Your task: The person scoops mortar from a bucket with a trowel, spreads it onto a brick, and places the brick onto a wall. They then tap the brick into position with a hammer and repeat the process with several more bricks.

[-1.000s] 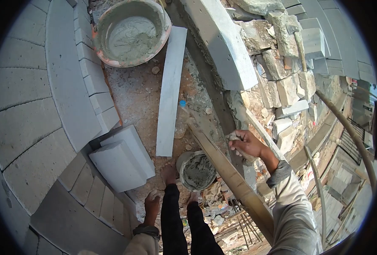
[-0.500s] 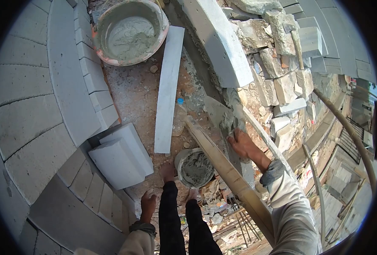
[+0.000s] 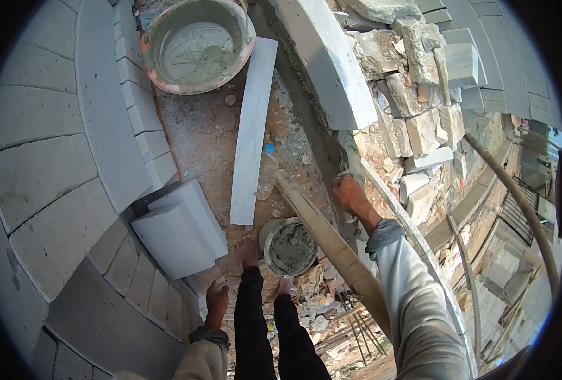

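My right hand (image 3: 349, 195) is closed on a trowel over the grey mortar bed (image 3: 312, 120), below the end of a large white block (image 3: 331, 69). The trowel's blade is hard to make out against the mortar. Beside that hand, a long wooden board (image 3: 331, 247) slants down under my right sleeve. My left hand (image 3: 217, 303) hangs low by my leg, fingers loosely curled and apart, with nothing visible in it. A small bucket of mortar (image 3: 290, 248) stands by my feet, left of the board.
A large basin of mortar (image 3: 248, 47) stands at the top. A long white slab (image 3: 254, 133) lies on the ground near a plastic bottle (image 3: 268, 166). White blocks (image 3: 180, 237) lean at the left wall (image 3: 47, 152). Rough stones (image 3: 414, 95) and a pole (image 3: 515, 190) are at right.
My right hand has moved slightly up and left. The trowel blade, which showed broad side with mortar on it, is now barely visible. My left hand has hardly moved.
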A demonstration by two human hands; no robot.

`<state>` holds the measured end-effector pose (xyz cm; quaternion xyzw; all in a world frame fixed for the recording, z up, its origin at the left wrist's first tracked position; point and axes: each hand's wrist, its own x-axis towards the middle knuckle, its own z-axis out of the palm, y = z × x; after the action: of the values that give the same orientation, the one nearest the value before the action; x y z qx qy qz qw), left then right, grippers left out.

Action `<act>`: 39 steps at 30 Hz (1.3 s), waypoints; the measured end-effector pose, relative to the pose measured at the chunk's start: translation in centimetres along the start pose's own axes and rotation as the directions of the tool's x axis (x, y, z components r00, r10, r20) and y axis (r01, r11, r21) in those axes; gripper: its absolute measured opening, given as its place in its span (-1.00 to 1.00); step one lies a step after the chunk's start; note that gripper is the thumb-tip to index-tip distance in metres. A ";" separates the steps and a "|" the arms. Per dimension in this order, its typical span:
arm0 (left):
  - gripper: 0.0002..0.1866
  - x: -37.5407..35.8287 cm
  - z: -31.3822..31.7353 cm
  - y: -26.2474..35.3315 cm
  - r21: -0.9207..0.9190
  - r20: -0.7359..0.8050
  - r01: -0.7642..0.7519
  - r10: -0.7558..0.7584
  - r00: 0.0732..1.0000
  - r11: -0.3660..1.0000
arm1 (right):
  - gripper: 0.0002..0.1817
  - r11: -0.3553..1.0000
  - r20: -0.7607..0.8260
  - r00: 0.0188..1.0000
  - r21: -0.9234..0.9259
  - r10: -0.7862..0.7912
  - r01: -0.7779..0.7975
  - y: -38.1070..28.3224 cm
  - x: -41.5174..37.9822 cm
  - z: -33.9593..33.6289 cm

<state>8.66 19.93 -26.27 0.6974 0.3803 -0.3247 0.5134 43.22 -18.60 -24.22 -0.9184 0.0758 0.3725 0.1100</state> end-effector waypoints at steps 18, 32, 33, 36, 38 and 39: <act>-0.50 1.4 -0.1 -2.9 -0.041 0.030 0.132 -0.131 0.991 0.990 | -0.53 0.998 -0.201 0.980 -0.057 0.009 -0.020 -5.1 1.2 0.4; -0.52 1.3 -1.2 -2.1 -0.052 0.037 0.121 -0.119 0.992 0.991 | -0.53 0.998 -0.163 0.986 -0.051 0.016 -0.025 -6.0 2.0 1.0; -0.52 1.3 -1.1 -2.2 -0.093 0.036 0.120 -0.117 0.993 0.988 | -0.53 0.998 -0.175 0.984 -0.045 0.040 -0.048 -6.1 3.0 0.8; -0.51 1.5 -1.7 -2.0 -0.059 0.039 0.075 -0.072 0.997 0.995 | -0.55 0.995 -0.215 0.972 -0.016 0.090 -0.096 -6.6 3.7 0.7; -0.50 1.3 -1.8 -1.0 -0.011 0.048 0.078 -0.077 0.996 0.997 | -0.55 0.995 -0.262 0.960 0.018 0.095 -0.094 -7.4 2.8 0.2; -0.50 0.6 -2.2 1.3 0.005 0.050 0.101 -0.101 0.994 0.995 | -0.55 0.995 -0.263 0.959 0.037 0.101 -0.095 -7.3 2.4 0.3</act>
<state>10.26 21.94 -25.57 0.6693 0.4019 -0.3682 0.5049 46.36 -11.60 -25.10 -0.9536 0.1395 0.2506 0.0911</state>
